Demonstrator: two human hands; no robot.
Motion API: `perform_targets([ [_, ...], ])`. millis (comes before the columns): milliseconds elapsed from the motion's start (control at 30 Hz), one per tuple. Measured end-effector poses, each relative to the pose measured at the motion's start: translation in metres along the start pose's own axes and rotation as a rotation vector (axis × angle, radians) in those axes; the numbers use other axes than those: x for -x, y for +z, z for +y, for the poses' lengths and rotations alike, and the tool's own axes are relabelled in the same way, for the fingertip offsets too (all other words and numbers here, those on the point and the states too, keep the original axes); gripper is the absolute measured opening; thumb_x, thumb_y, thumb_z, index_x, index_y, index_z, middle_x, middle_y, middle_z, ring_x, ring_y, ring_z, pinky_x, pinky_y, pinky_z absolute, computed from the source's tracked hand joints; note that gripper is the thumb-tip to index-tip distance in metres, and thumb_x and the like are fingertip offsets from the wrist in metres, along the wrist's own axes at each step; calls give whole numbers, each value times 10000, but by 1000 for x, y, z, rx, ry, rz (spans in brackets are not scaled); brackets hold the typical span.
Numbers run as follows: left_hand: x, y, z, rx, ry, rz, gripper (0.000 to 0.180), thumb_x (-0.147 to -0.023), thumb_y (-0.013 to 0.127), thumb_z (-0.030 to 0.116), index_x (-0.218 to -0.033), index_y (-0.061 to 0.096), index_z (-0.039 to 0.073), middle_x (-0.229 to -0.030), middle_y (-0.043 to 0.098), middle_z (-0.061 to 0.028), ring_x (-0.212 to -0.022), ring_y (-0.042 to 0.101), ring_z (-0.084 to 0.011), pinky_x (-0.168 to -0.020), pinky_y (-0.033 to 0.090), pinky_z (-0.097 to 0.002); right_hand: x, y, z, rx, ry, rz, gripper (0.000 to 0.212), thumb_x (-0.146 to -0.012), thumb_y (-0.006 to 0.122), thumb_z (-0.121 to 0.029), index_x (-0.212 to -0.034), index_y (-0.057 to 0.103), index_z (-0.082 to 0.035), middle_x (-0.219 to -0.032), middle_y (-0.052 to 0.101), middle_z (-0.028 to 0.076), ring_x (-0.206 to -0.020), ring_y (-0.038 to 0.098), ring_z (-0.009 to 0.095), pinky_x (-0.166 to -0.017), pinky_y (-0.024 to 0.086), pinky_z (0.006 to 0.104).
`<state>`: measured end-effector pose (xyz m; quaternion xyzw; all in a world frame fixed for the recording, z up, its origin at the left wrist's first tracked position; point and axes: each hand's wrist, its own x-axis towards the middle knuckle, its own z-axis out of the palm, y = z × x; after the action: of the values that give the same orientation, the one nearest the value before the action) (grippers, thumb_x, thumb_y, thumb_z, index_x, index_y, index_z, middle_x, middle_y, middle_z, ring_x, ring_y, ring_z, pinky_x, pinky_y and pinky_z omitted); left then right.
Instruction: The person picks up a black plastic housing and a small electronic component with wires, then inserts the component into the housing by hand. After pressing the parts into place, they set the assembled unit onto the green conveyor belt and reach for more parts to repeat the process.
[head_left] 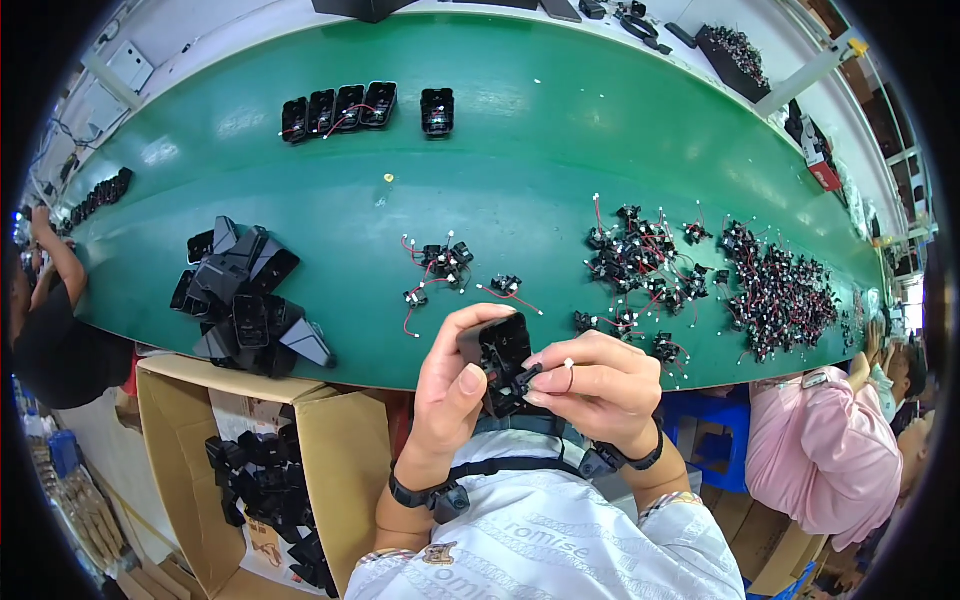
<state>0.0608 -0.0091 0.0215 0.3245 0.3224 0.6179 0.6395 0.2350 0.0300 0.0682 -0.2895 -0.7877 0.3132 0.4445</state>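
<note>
My left hand (445,390) is closed round a black plastic housing (505,340), tilted with its open side toward my right hand. My right hand (608,385) pinches a small black part (526,379) at the opening of the housing; whether it is seated inside cannot be told. From those fingers a short red wire with a white plug (569,363) sticks out. On the green table (480,210) just beyond my hands lie a small group of black parts with red wires (440,265) and a single wired part (506,286).
Black housings (250,270) are piled at left, above a cardboard box (345,480) holding more black pieces. Larger heaps of wired parts (640,255) spread to the right. Several housings (350,107) stand in a row at the far side. People sit at both sides, one in pink clothing (820,450).
</note>
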Motion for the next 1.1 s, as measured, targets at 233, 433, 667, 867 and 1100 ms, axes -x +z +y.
perform_targets([
  [233, -1, 1, -1, 52, -50, -6, 853, -891, 661, 628, -1371, 434, -40, -1080, 630, -142, -972, 657, -189, -824, 554, -320, 3, -4, 0, -1, 95, 128, 226, -691, 856, 29, -886, 754, -22, -824, 705, 89, -711, 677, 166, -636, 536, 270],
  [433, -3, 2, -5, 25, -10, 44, 823, -912, 650, 595, -1376, 431, -48, -1080, 631, -150, -940, 660, -196, -799, 558, -326, -5, -9, -4, -25, 142, 9, 210, -713, 799, 85, -891, 750, -16, -858, 732, 108, -755, 712, 188, -651, 551, 276],
  [667, -3, -5, -11, 130, -13, -76, 750, -951, 675, 492, -1413, 409, -35, -1217, 580, -91, -1081, 602, -136, -940, 495, -298, -7, -12, -7, -3, 111, -10, 234, -707, 799, 93, -894, 732, -30, -908, 759, 114, -803, 734, 200, -675, 574, 304],
  [867, -1, -7, -8, 108, -52, -115, 759, -945, 674, 505, -1407, 417, -39, -1258, 564, -109, -1125, 579, -155, -969, 470, -299, -12, -8, -11, 172, -140, -85, 266, -673, 808, 91, -879, 702, -40, -910, 765, 53, -789, 701, 213, -682, 581, 306],
  [1100, -2, -6, -12, 187, -65, -138, 790, -930, 687, 528, -1409, 430, -45, -1309, 535, -112, -1181, 531, -163, -1012, 429, -315, -17, -3, -8, 192, -47, -141, 265, -650, 824, 26, -842, 691, -97, -893, 756, -9, -709, 615, 178, -695, 509, 301],
])
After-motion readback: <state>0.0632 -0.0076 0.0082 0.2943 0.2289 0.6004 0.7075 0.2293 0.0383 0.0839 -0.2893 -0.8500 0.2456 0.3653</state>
